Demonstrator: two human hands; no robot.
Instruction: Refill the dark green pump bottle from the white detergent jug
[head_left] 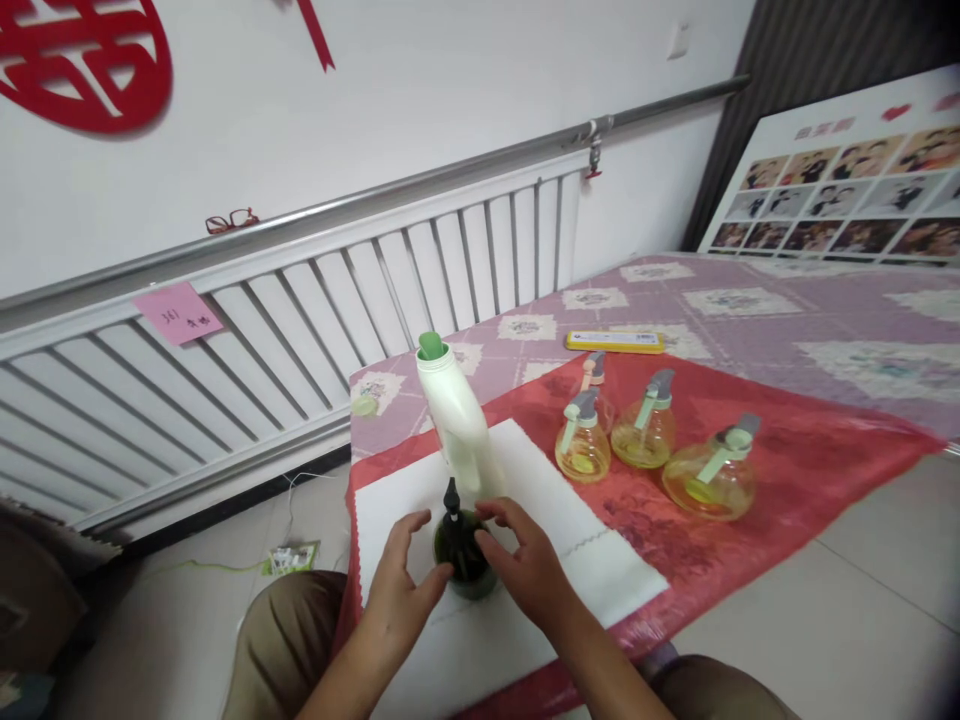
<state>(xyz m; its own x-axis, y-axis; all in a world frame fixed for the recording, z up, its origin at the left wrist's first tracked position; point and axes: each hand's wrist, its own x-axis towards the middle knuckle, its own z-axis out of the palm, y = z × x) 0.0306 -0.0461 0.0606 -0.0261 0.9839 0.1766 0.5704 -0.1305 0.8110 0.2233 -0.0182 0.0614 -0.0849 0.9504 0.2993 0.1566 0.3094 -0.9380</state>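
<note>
Round dark-green pump bottle (pixel 466 565) stands between half-open left hand (pixel 407 567) and loosely curled right hand (pixel 527 562); grip unclear. Probably rigid, slick; best held round the body. Contents hidden, likewise in white plastic jug (pixel 463 425) beyond hands. Rightward: clear bulbous dispensers (pixel 643 440), nearer three yellowish at bottom.

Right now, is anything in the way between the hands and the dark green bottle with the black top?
Nothing visible is in the way: the left hand and right hand are at either side of the dark green bottle. The white bottle is behind it, not between.
</note>
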